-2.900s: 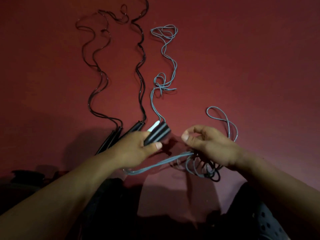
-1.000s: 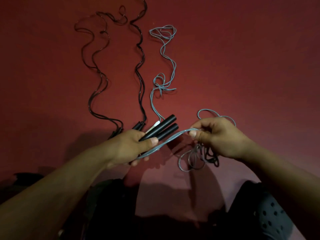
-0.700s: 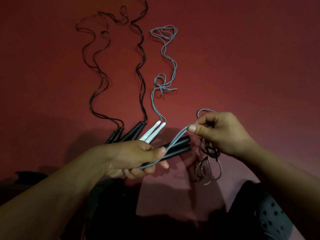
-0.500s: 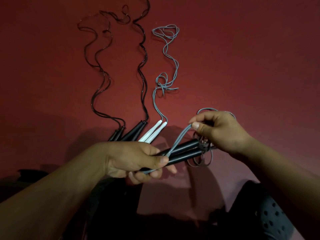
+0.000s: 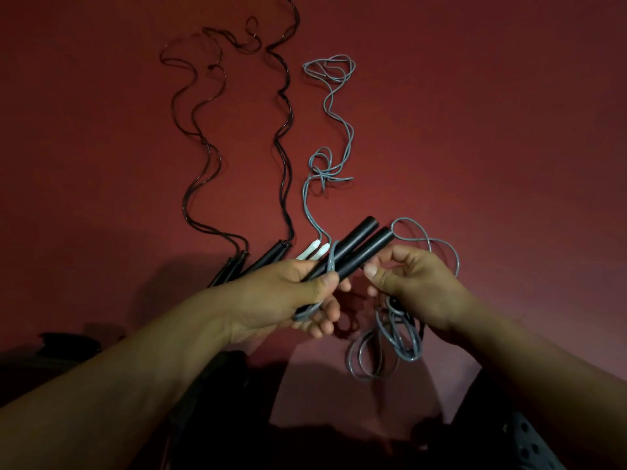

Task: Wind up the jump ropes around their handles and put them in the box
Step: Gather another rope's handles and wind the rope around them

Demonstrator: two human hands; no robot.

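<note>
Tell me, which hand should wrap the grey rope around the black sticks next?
The right hand, probably. It holds the loose grey rope hanging beside the black handles. The left hand is busy gripping those handles, thumb pressing the first turn down.

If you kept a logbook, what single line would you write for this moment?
step: winding grey rope on black handles | left hand: grips handles | right hand: holds rope | floor: three ropes unwound | box: unseen
</note>
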